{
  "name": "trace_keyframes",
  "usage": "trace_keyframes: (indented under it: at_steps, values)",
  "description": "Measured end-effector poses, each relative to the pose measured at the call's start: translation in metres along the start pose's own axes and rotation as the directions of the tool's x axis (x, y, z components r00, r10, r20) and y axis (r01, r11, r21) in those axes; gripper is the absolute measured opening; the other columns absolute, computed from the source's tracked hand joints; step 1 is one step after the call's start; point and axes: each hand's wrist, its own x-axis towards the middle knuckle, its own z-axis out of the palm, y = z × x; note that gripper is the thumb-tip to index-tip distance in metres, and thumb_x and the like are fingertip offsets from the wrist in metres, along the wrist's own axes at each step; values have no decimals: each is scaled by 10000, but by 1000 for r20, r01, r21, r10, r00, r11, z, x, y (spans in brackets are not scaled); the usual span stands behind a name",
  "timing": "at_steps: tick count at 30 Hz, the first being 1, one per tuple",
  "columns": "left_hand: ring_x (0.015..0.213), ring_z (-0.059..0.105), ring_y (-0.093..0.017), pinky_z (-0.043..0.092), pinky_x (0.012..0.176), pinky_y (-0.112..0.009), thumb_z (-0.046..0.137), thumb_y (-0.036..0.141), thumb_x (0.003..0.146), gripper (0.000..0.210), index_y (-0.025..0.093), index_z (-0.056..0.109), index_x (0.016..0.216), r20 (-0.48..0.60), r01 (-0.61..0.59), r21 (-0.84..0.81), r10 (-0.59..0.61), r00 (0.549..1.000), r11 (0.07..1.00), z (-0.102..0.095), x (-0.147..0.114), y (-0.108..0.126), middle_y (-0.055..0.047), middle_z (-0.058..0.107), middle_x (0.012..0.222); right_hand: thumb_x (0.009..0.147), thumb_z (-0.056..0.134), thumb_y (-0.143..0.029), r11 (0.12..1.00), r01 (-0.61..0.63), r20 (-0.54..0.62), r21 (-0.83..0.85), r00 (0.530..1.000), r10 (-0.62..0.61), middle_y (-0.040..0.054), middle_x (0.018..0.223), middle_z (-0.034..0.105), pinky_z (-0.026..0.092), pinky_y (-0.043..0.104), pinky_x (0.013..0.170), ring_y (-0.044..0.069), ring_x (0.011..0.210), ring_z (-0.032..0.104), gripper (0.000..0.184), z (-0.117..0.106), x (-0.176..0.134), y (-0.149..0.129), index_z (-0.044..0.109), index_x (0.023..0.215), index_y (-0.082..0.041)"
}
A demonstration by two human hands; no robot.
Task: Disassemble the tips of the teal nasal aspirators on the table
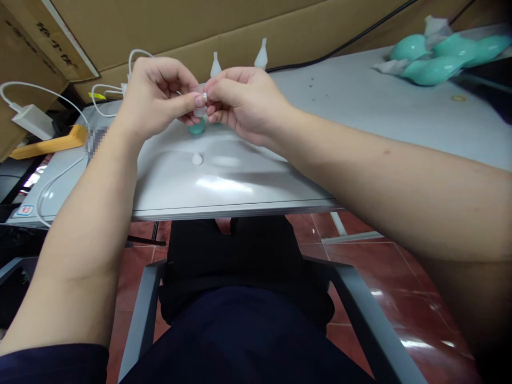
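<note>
My left hand [160,96] is closed, pinching a small translucent plastic piece [199,111] over the table. My right hand [244,101] meets it from the other side, its thumb and fingers closed on the same piece at a small white end. The fingers hide much of this part. Just below my fingers a rounded teal object [197,127] shows, partly covered by the left hand. Nearer the table's front edge sits a small white cone-shaped piece [197,159]. Behind my hands stand two white tapered nozzles [216,65], [261,55].
Several teal bulbs [434,66] with whitish wrapping lie at the back right of the grey table [360,106]. A rubber-like ring [458,98] is near them. White cables, a white adapter [35,121] and a yellow-orange bar [52,144] are at left. Cardboard [224,26] walls the back.
</note>
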Motion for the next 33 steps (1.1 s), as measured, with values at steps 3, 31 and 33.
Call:
trace_keyframes:
  at_steps: [3,31,33]
  values:
    - [598,785,-237,649,481,-359,1145,547,805,421,276,830,871,-25,-26,9,26,999,1000,-1,0,-3,-28,792,749,676,902,-535,997,-18,21,74,1000,17,113,1089,789,570,521,903,389,1233,717,339,-4,1,2,693,879,-360]
    - [562,790,-201,631,459,-284,1161,575,749,470,239,834,780,-117,-94,62,101,988,994,7,-2,4,-2,774,681,682,893,-297,999,11,-30,52,1000,-9,67,914,714,665,419,881,284,960,697,267,-2,2,-6,648,790,-294]
    - [571,802,-208,637,460,-279,1163,568,755,468,226,845,779,-108,-108,71,115,987,992,8,-3,7,-13,775,682,686,902,-345,1000,2,-27,-24,1000,-2,72,922,726,658,426,855,304,977,694,279,-3,3,-5,638,771,-310]
